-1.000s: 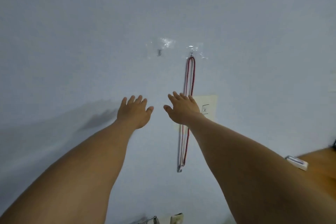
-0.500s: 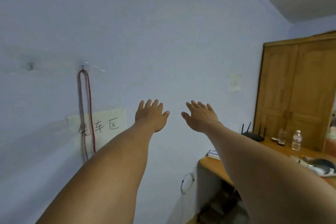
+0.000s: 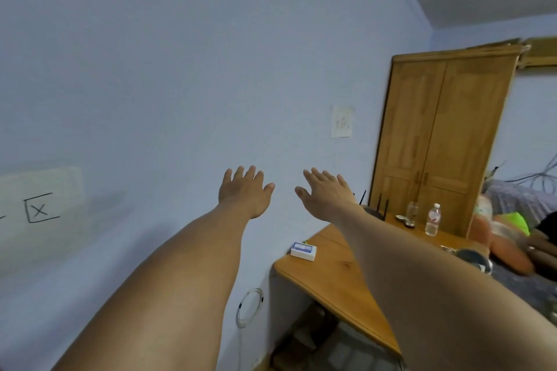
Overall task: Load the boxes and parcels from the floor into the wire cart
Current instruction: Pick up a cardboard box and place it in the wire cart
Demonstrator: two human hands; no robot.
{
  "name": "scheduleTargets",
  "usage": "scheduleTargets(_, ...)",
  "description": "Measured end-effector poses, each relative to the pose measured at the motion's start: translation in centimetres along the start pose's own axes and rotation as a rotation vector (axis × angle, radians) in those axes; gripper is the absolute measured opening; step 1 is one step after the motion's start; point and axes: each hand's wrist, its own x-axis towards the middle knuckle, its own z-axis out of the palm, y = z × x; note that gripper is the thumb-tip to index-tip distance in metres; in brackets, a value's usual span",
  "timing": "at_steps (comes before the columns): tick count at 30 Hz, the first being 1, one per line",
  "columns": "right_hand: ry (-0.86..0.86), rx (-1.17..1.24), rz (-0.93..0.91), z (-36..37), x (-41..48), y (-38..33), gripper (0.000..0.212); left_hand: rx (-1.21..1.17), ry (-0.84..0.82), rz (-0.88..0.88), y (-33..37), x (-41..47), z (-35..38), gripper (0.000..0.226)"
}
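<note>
Before the wall (image 3: 180, 69), left hand (image 3: 244, 194) and right hand (image 3: 327, 196) reach out (fingers spread); both hold nothing.

Wall sign (image 3: 42, 205) cut by left edge; note (image 3: 341, 122) writing illegible.

There are one left hand (image 3: 245, 193) and one right hand (image 3: 327, 196), two wall notes (image 3: 341, 121) (image 3: 39, 205), one wardrobe (image 3: 446, 135), and one desk (image 3: 337, 275) bearing one bottle (image 3: 433, 220), one glass (image 3: 412, 210) and one white box (image 3: 303, 251).

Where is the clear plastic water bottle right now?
Head view, right side: the clear plastic water bottle stands upright on the wooden desk, before the wooden wardrobe, just right of a clear glass.
</note>
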Motion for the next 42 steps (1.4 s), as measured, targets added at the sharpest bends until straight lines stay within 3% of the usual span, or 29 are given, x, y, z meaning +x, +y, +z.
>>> scheduleTargets(12,-0.192,0.079,-0.155,15.4,13.5,0.8,0.068,-0.018,-0.159,-0.206,-4.1,9.5,13.8,0.065)
scheduleTargets(18,-0.403,0.121,-0.332,29.6,15.0,-2.8,0.068,-0.119,-0.317,-0.466,-8.2,5.2,27.0,0.066)
scheduleTargets(24,-0.717,0.219,-0.432,48.2,8.6,-6.1,0.069,-0.309,-0.505,-0.811,-9.8,-3.7,45.0,0.066)
scheduleTargets(29,-0.962,0.311,-0.248,64.2,1.3,-6.6,0.069,-0.630,-0.580,-1.083,-8.3,-11.0,61.9,0.060)
scheduleTargets(32,-1.075,0.339,-0.099,73.0,-2.2,-6.1,0.064,-0.773,-0.591,-1.250,-7.4,-14.4,72.0,0.068)
scheduleTargets(36,-1.131,0.403,0.090,83.4,-5.6,-5.1,0.060,-0.944,-0.606,-1.393,-6.6,-16.9,82.3,0.065)
scheduleTargets(42,-1.184,0.540,0.317,94.4,-8.9,-4.3,0.058,-1.209,-0.492,-1.520,-7.0,-19.4,93.6,0.068)
